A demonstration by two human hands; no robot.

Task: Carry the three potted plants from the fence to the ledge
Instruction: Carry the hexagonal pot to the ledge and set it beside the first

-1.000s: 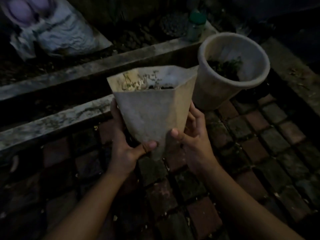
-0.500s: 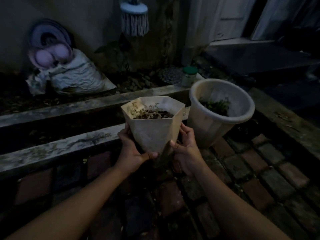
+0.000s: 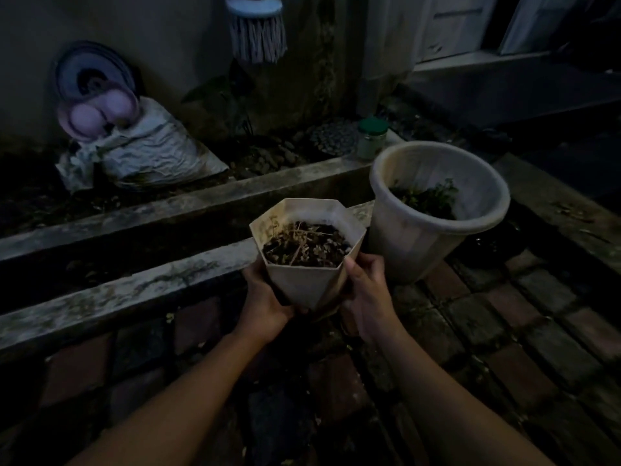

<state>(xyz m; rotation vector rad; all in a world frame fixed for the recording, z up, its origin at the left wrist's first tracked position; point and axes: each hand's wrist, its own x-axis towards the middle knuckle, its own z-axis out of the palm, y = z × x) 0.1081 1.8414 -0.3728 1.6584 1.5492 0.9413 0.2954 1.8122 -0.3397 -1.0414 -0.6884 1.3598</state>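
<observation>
A cream hexagonal pot (image 3: pixel 304 284) with dark soil and dry stems is held between both my hands, low over the brick paving beside the concrete ledge (image 3: pixel 134 287). My left hand (image 3: pixel 265 304) cups its left side and base. My right hand (image 3: pixel 368 297) presses its right side. A larger round white pot (image 3: pixel 413 240) with a small green plant stands just to the right, at the ledge's end.
A second concrete curb (image 3: pixel 188 203) runs behind a dark channel. Beyond lie a crumpled white sack (image 3: pixel 144 156), a purple object (image 3: pixel 97 112), a green-lidded jar (image 3: pixel 371 137) and a hanging mop head (image 3: pixel 257 28). Brick paving (image 3: pixel 504 331) surrounds me.
The hexagonal pot has come down and tilted upright, so its soil now shows. My view has lifted and pulled back from the ground toward the wall.
</observation>
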